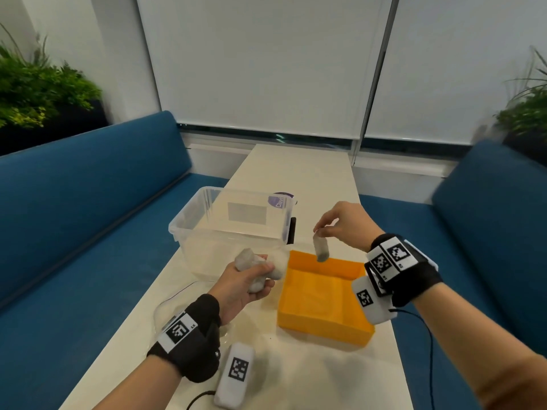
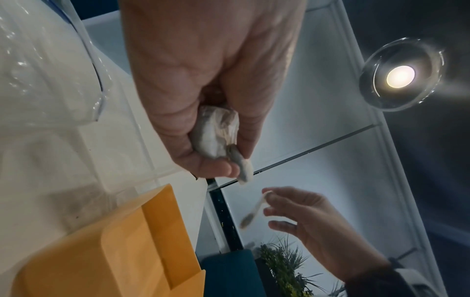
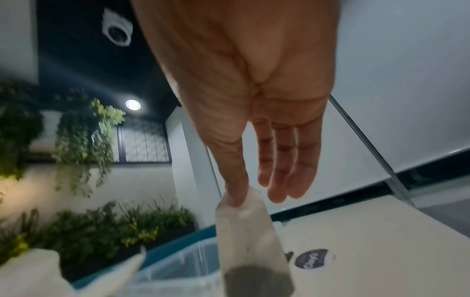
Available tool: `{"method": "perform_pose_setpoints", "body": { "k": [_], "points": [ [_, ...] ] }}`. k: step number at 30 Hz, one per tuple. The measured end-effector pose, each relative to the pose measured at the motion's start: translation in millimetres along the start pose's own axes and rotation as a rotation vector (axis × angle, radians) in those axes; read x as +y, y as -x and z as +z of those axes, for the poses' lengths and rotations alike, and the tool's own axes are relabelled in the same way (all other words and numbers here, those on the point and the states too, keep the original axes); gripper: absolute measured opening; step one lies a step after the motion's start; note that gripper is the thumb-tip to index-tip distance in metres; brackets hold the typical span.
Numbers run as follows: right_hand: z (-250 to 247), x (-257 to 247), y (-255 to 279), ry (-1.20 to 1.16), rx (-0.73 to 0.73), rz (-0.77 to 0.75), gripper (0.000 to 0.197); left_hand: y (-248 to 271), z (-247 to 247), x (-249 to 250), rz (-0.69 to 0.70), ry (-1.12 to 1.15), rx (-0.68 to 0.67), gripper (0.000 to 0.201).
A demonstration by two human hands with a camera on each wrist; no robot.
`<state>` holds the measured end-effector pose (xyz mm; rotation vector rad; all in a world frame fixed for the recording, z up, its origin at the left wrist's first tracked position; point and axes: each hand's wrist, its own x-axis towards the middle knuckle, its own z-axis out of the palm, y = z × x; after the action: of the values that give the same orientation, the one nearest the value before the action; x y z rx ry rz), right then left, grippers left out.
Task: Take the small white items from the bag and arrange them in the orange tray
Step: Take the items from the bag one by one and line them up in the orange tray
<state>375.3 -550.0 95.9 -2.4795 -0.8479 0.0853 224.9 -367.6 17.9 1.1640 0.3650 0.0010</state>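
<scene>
My left hand (image 1: pixel 245 284) grips a bunch of small white sachets (image 1: pixel 251 266) just left of the orange tray (image 1: pixel 319 324); in the left wrist view the sachets (image 2: pixel 218 136) sit squeezed between its curled fingers. My right hand (image 1: pixel 340 224) pinches one white sachet (image 1: pixel 321 248) by its top edge, and it hangs with dark grains at the bottom above the tray's far wall. In the right wrist view the thumb and a finger hold that sachet (image 3: pixel 251 241) while the other fingers stay straight. The tray holds nothing visible. A clear plastic bag (image 2: pixel 43 66) lies under my left wrist.
A clear plastic bin (image 1: pixel 233 229) stands behind the tray on the narrow white table (image 1: pixel 296 173). A purple round label (image 1: pixel 278 201) shows beyond it. Blue benches (image 1: pixel 88 217) flank both sides. Wrist device cables trail near the table's front edge.
</scene>
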Motion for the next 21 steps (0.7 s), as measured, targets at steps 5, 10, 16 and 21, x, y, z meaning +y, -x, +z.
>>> {"method": "perform_pose_setpoints", "body": {
  "k": [5, 10, 16, 21],
  "points": [
    [39.7, 25.0, -33.5, 0.122, -0.164, 0.094, 0.019, -2.6, -13.9, -2.0, -0.011, 0.002, 0.042, 0.023],
    [87.4, 36.6, -54.7, 0.248, -0.317, 0.111, 0.020, -2.7, -26.7, -9.0, -0.036, -0.029, 0.056, 0.029],
    [118.8, 41.2, -78.0, 0.340, -0.342, 0.146, 0.019, -1.7, -39.8, -14.4, -0.050, -0.014, 0.078, 0.036],
    [135.5, 47.9, -89.1, 0.379, -0.288, 0.210, 0.020, -0.6, -49.3, -17.1, -0.049, 0.001, 0.092, 0.033]
  ]
}}
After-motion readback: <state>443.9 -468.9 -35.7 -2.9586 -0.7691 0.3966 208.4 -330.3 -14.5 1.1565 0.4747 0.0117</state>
